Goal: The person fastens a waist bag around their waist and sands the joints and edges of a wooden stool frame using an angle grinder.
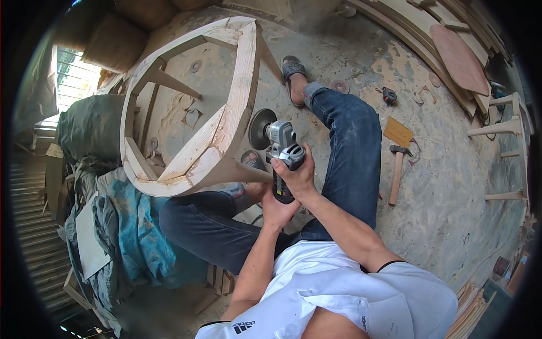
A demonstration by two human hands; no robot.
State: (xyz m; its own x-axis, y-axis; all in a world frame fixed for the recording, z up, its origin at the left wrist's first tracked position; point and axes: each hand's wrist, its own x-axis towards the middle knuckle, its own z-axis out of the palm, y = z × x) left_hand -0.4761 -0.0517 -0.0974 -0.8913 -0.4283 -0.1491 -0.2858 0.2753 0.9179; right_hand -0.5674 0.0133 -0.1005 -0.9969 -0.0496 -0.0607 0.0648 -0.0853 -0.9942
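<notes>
An angle grinder (284, 148) with a round disc (262, 129) is in both my hands. My right hand (300, 176) wraps round its body near the grey head. Lower down, my left hand (277, 208) is closed on the dark rear handle. The disc stands beside the right edge of a pale wooden frame (240, 104) with rounded corners and legs; I cannot tell whether they touch. The frame is tilted up over my left leg, with one leg (247, 174) pointing toward my hands.
A hammer (396, 181), a yellow sheet (398, 132) and a tape measure (389, 96) lie on the dusty floor at right. Boards (420, 53) lean at upper right above a wooden chair frame (511, 130). Blue-green cloth (138, 217) is heaped at left.
</notes>
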